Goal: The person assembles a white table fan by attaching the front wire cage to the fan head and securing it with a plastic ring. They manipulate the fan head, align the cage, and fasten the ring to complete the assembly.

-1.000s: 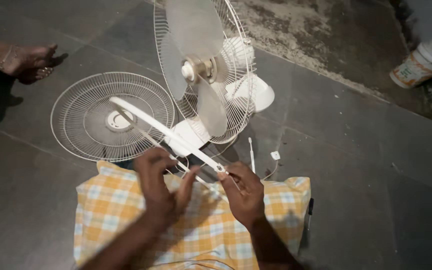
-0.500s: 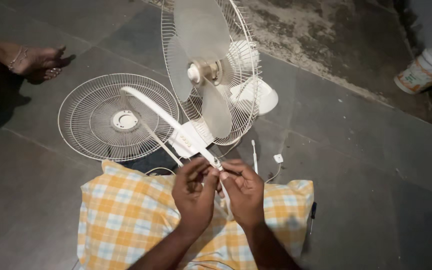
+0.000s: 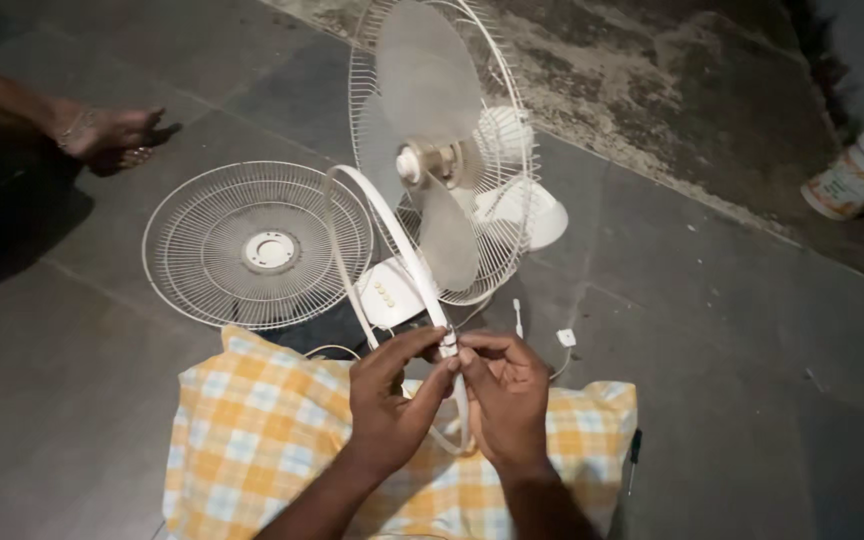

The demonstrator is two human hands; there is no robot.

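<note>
Left hand [image 3: 390, 392]: I am pinching the two ends of the white plastic ring [image 3: 392, 250] together, fingers clamped on the clasp.
Right hand [image 3: 508, 392]: I am gripping the same clasp from the other side, fingertips closed on it.
Ring: it is bowing up over my lap, above the checked cloth [image 3: 252, 440], near the fan [image 3: 442, 160].
Risk: the ring is looking springy; if my pinch is slackening, an end could be snapping free or knocking the blades.
Risk, small parts: anything dropped could be rolling off across the floor [image 3: 732, 330].
Floor: dark tiles, with the loose grille [image 3: 257, 245] lying flat beside the fan.
Room: dim, with a tub [image 3: 857, 172] by the far wall and another person's foot [image 3: 112, 132] at the far left.
</note>
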